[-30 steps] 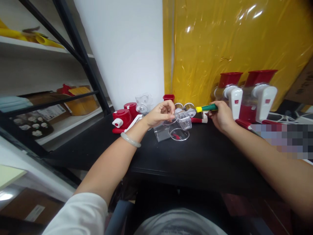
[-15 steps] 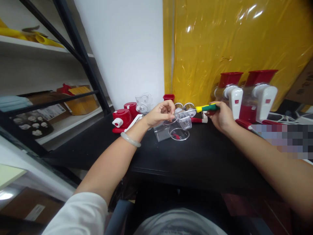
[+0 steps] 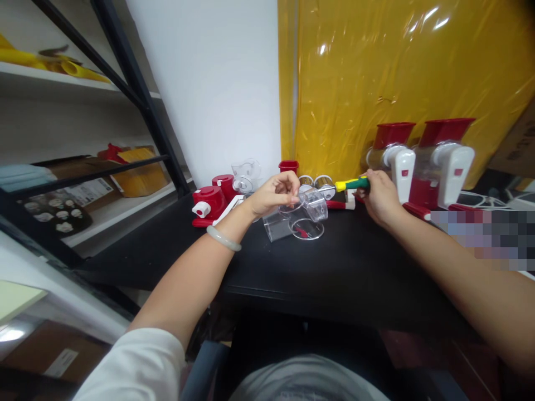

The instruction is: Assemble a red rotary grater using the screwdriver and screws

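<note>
Over the black table, my left hand (image 3: 279,194) is closed with thumb and fingers pinched on the rim of a clear plastic grater housing (image 3: 314,205), which lies tilted on its side. My right hand (image 3: 381,196) grips the back end of a screwdriver (image 3: 351,184) with a green and yellow handle. Its shaft points left toward the clear housing; exactly where the tip meets it is hard to see. Behind the housing stand metal grating drums (image 3: 324,185). A red and white part (image 3: 340,204) lies between my hands, partly behind the housing.
Red bases (image 3: 208,201) with white knobs and another clear housing (image 3: 246,174) stand at the back left. A red hopper (image 3: 288,166) is by the wall. Two assembled rotary graters (image 3: 449,161) stand at right. Black metal shelving (image 3: 142,103) rises on the left.
My right hand's fingers have shifted back on the screwdriver handle, toward its end. My left hand and the clear housing have stayed in place.
</note>
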### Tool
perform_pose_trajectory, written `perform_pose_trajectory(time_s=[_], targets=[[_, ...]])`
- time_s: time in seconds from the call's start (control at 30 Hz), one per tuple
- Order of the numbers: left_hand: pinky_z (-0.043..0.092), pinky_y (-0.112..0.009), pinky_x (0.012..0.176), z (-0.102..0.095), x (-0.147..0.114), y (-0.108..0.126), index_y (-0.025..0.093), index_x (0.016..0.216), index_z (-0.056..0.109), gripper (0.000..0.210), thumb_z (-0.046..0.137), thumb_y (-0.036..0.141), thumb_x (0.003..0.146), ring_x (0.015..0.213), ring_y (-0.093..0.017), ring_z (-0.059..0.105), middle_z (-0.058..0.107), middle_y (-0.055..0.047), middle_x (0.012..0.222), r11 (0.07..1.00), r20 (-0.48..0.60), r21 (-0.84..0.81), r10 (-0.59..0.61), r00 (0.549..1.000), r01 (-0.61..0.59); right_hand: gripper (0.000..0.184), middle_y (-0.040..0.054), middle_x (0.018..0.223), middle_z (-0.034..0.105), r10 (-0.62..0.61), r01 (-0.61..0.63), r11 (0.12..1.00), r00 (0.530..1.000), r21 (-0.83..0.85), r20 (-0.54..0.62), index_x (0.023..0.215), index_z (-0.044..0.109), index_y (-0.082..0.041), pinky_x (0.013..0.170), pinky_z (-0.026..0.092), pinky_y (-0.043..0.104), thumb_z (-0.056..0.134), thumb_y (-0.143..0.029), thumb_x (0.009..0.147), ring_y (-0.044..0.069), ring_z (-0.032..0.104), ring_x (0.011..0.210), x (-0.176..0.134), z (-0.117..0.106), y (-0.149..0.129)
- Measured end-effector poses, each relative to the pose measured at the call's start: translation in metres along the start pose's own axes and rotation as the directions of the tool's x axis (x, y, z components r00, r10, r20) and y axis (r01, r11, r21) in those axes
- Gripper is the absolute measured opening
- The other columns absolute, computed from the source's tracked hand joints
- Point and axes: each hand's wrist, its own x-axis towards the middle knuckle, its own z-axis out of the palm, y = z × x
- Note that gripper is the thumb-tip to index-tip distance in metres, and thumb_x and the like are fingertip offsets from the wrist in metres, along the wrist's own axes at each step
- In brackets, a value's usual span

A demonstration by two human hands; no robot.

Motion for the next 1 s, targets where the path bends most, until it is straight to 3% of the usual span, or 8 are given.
perform_pose_trajectory(time_s=[0.1, 0.27, 0.57, 0.8, 0.9, 1.0], targets=[[0.041, -0.02, 0.05, 0.0, 0.0, 0.0, 0.018, 0.071, 0.049, 0.036, 0.083, 0.031, 0.066, 0.055, -0.008, 0.046, 0.047, 0.005, 0.065, 1.0, 0.006, 0.004, 0.001, 1.0, -0.001, 0.026, -0.0038, 0.059, 0.048, 0.001, -0.002, 1.0, 0.998, -0.024, -0.06, 0.072, 0.053, -0.027, 0.041, 0.048, 0.028, 0.068, -0.046, 0.079, 0.01, 0.045, 0.044, -0.004, 0.005, -0.003], [0.04, -0.022, 0.05, -0.001, 0.0, -0.001, 0.019, 0.071, 0.05, 0.034, 0.082, 0.031, 0.069, 0.055, -0.009, 0.046, 0.046, 0.005, 0.065, 1.0, 0.026, 0.009, 0.018, 1.0, -0.018, 0.022, -0.0031, 0.061, 0.049, 0.037, -0.037, 0.999, 0.999, 0.021, -0.028, 0.073, 0.053, -0.027, 0.044, 0.052, 0.032, 0.067, -0.043, 0.079, 0.011, 0.047, 0.045, -0.005, 0.007, -0.004], [0.04, -0.023, 0.051, -0.001, 0.0, -0.001, 0.019, 0.072, 0.049, 0.034, 0.08, 0.031, 0.069, 0.055, -0.009, 0.045, 0.045, 0.005, 0.065, 1.0, 0.023, 0.027, 0.009, 1.0, -0.01, 0.017, -0.0009, 0.069, 0.054, 0.122, -0.112, 0.985, 0.99, 0.132, -0.07, 0.07, 0.054, -0.023, 0.045, 0.049, 0.025, 0.066, -0.031, 0.079, 0.01, 0.051, 0.053, -0.012, 0.015, -0.011], [0.039, -0.022, 0.05, 0.001, 0.0, 0.001, 0.019, 0.073, 0.049, 0.028, 0.076, 0.025, 0.07, 0.054, -0.008, 0.045, 0.046, 0.005, 0.064, 0.998, 0.044, -0.063, 0.013, 0.999, -0.01, 0.024, -0.001, 0.07, 0.054, 0.091, -0.087, 0.992, 0.995, 0.092, -0.036, 0.074, 0.05, -0.024, 0.045, 0.05, 0.028, 0.064, -0.043, 0.08, 0.011, 0.051, 0.052, -0.008, 0.01, -0.004], [0.041, -0.022, 0.051, 0.003, 0.0, 0.002, 0.019, 0.075, 0.049, 0.029, 0.075, 0.03, 0.071, 0.052, -0.009, 0.042, 0.044, 0.005, 0.061, 0.997, -0.003, -0.08, -0.02, 1.0, 0.02, 0.028, -0.0028, 0.061, 0.047, 0.082, -0.08, 0.995, 0.996, 0.066, -0.036, 0.074, 0.048, -0.026, 0.043, 0.049, 0.028, 0.063, -0.049, 0.081, 0.011, 0.046, 0.047, -0.007, 0.009, -0.003], [0.045, -0.024, 0.056, 0.005, 0.002, 0.0, 0.019, 0.076, 0.047, 0.03, 0.072, 0.036, 0.075, 0.054, -0.01, 0.043, 0.042, 0.005, 0.061, 0.998, -0.133, -0.05, -0.054, 0.99, 0.047, 0.029, -0.0041, 0.056, 0.042, 0.085, -0.084, 0.995, 0.996, 0.045, -0.026, 0.073, 0.048, -0.026, 0.043, 0.05, 0.029, 0.065, -0.049, 0.08, 0.011, 0.043, 0.044, -0.008, 0.01, -0.006]])
